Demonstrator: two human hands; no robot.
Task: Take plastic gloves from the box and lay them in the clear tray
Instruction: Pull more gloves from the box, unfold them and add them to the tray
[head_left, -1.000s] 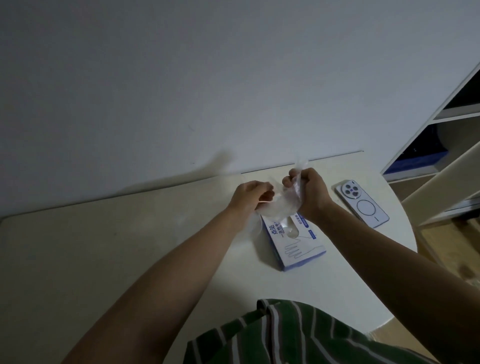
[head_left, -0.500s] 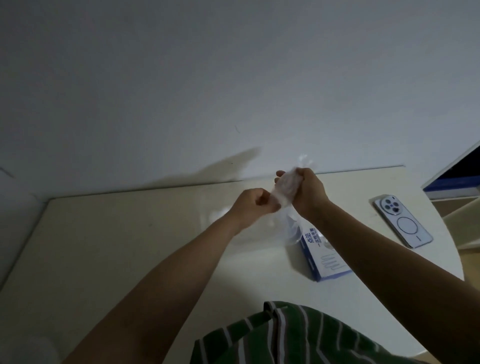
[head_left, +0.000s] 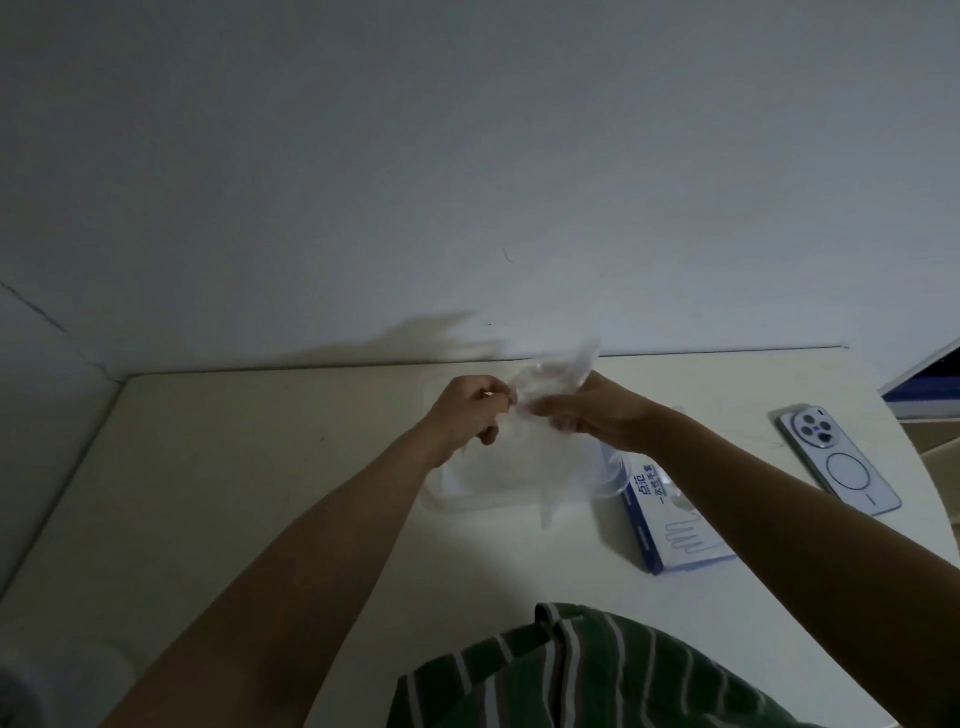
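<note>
Swinging across from above the box (head_left: 675, 525) | both hands now over the clear tray (head_left: 439, 501) | left hand (head_left: 475, 410) pinches one end of the plastic glove (head_left: 558, 371), right hand (head_left: 597, 415) grips the other, close together | held up, not laid yet | lowering looks next

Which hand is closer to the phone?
Right. The right hand grips the glove above the tray, left of the phone; the left hand pinches the glove's other end, farther left.
</note>
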